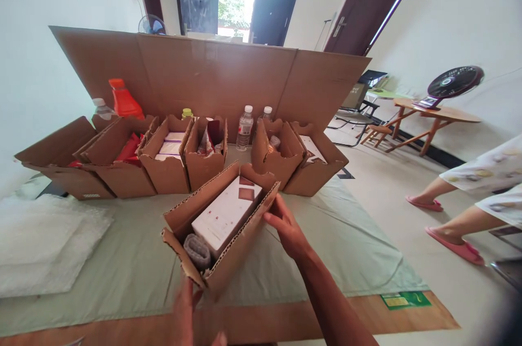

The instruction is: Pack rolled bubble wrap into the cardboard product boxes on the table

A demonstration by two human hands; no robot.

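Note:
An open cardboard box (240, 251) sits tilted at an angle in front of me. Inside it lie a white carton (226, 215) with brown print and a rolled grey bundle (197, 251) that looks like bubble wrap. My right hand (287, 229) grips the box's right wall near its far corner, thumb on the near side. Low at the near corner is my left hand (187, 308), blurred and partly cut off by the bottom edge; its fingers touch or come close to the box, and their grip is unclear.
Several open cardboard boxes (130, 177) line the table's back before a cardboard panel (216, 79). Water bottles (244, 128) and an orange bottle (124, 100) stand behind. Bubble wrap sheets (44, 242) lie left on the green cloth (134, 259). A person's legs (460, 215) are at right.

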